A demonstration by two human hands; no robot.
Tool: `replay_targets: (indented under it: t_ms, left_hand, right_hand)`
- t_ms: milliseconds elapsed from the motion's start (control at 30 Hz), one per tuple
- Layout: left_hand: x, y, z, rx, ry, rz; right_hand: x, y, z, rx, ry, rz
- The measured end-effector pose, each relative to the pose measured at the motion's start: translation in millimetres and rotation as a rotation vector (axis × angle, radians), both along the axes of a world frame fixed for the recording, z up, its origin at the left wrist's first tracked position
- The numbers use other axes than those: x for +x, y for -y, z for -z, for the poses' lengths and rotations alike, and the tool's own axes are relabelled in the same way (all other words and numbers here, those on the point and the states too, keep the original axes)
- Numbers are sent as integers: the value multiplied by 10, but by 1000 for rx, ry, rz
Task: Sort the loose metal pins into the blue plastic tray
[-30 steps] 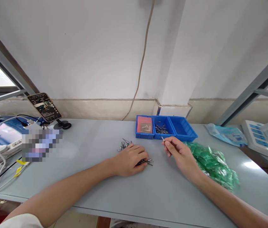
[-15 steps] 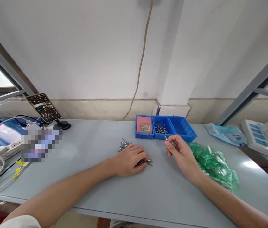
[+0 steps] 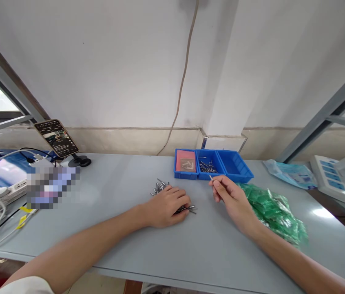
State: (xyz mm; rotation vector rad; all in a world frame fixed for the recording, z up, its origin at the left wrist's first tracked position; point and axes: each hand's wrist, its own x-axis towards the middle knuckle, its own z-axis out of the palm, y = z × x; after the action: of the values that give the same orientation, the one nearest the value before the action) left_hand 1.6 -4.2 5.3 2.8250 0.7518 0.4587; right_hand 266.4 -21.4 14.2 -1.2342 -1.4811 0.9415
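Observation:
My left hand [image 3: 170, 206] lies palm down over a pile of small metal pins [image 3: 159, 187] on the grey table, its fingers bent over part of the pile. Pins stick out beyond the fingertips on the right too. Between thumb and index finger, my right hand [image 3: 227, 194] pinches one small metal pin [image 3: 211, 178], just in front of the blue bins. The middle blue bin [image 3: 211, 176] holds several similar pins. In the left bin [image 3: 185, 175] are a pink card and a small clear packet.
The right bin [image 3: 236, 163] shows bare blue inside. A green plastic bag [image 3: 275, 212] lies beside my right forearm, a light-blue packet [image 3: 291, 173] behind it. Left stand a phone [image 3: 56, 138], power strips [image 3: 16, 188] and cables. A white device [image 3: 340, 179] is far right.
My right hand has shifted slightly left with the pin, which now points up and left. My left hand stays on the pile.

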Motion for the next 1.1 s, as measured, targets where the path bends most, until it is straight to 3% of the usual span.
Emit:
replay_targets:
  t_ms: [400,1100]
  left_hand:
    - [-2,5,-8,-8,-1,-5]
    - [-5,-7,3,12,-3,4]
  right_hand:
    - [-19,-34,61,-1,-111,22]
    - [-40,2,5,19,-90,47]
